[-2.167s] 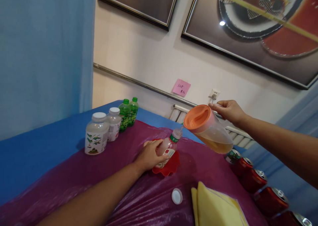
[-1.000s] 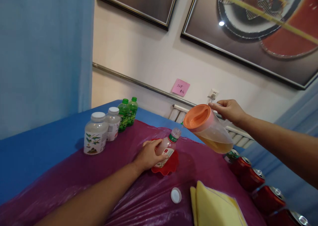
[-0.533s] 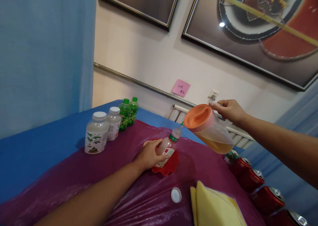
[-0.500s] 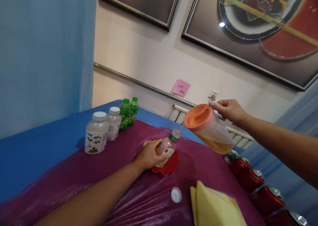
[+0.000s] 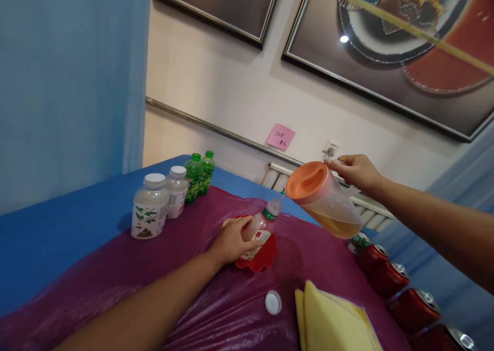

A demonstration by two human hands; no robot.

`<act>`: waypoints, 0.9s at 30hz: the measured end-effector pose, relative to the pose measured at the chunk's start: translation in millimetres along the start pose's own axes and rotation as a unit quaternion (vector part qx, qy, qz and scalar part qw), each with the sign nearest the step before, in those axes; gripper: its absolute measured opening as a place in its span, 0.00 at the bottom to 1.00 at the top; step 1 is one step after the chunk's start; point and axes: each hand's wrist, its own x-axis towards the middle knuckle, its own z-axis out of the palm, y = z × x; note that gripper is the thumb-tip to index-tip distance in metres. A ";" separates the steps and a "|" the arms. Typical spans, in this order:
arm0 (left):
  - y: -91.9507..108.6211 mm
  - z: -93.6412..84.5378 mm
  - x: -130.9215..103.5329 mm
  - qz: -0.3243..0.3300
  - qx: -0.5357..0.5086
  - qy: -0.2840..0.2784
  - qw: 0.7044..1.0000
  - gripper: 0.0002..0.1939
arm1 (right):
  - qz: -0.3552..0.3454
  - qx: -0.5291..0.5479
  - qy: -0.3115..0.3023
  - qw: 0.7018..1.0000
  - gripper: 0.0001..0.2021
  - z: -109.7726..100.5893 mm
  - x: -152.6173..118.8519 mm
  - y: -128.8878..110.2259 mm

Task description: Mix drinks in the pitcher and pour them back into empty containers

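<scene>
My left hand [image 5: 233, 242] is closed around the body of a clear plastic bottle [image 5: 259, 231], which has no cap on its mouth and leans slightly right. Beneath the bottle lies a red scalloped dish [image 5: 266, 261]. My right hand [image 5: 357, 172] grips the handle of a translucent pitcher [image 5: 332, 212] with an orange lid [image 5: 306, 181]. The pitcher is tipped left, its spout side close to the bottle mouth, and a thin stream seems to run between them. Yellowish liquid [image 5: 343, 227] sits low in the pitcher. A white cap [image 5: 273, 302] lies on the purple cover nearer me.
A folded yellow cloth [image 5: 335, 320] lies at the front right. Several cans [image 5: 415, 307] line the right edge. White-capped bottles [image 5: 150, 207] and green bottles [image 5: 194, 178] stand at the left on the table. A purple plastic sheet [image 5: 185, 268] covers much of the blue tabletop [image 5: 77, 212].
Both hands, the bottle and the tilted pitcher keep almost the same positions. Only a very slight shift of the view shows.
</scene>
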 end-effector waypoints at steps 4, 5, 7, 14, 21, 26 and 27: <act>-0.4 0.0 0.0 0.001 0.000 0.003 1.000 0.37 | 0.003 0.002 0.001 1.000 0.29 -0.5 -0.9 -2.4; 0.0 -0.2 -0.1 0.000 0.001 0.003 1.000 0.37 | 0.002 0.006 0.000 1.000 0.29 -0.7 -1.2 -3.1; 1.0 -0.8 -0.4 -0.001 0.002 -0.001 1.000 0.36 | -0.001 0.012 -0.001 1.000 0.30 -1.1 -1.9 -4.4; 0.8 -1.0 -0.3 -0.005 0.004 -0.004 1.000 0.37 | -0.001 0.010 0.000 1.000 0.30 -1.7 -2.6 -5.7; -0.3 -0.2 -0.4 -0.001 0.001 0.000 1.000 0.37 | 0.009 -0.013 0.008 1.000 0.31 -4.5 -6.1 -13.4; 0.9 -0.7 -0.6 -0.003 0.004 -0.002 1.000 0.35 | 0.008 -0.012 0.010 1.000 0.31 -5.4 -8.7 -17.3; 1.3 -1.0 -0.6 -0.004 0.004 -0.001 1.000 0.35 | 0.010 -0.012 0.009 1.000 0.31 -5.2 -8.6 -17.1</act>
